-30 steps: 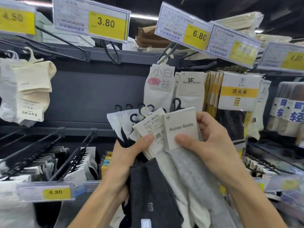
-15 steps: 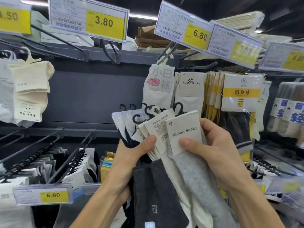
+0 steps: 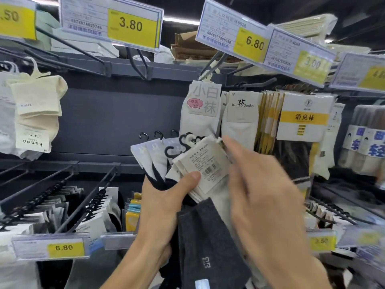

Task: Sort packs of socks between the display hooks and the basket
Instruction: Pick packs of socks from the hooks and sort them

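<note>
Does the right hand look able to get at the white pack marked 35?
Probably yes: the right hand sits just below the 35 pack, which hangs at the front of its row with nothing between them. Blur hides whether the hand is empty.

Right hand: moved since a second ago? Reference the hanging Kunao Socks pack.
Yes. The right hand has shifted left and slightly up: its fingertips now reach the bottom of the hanging Kunao Socks pack, covering the bundle in the left hand.

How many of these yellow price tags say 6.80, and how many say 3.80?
6.80 price tags: 2
3.80 price tag: 1
Total: 3
</note>
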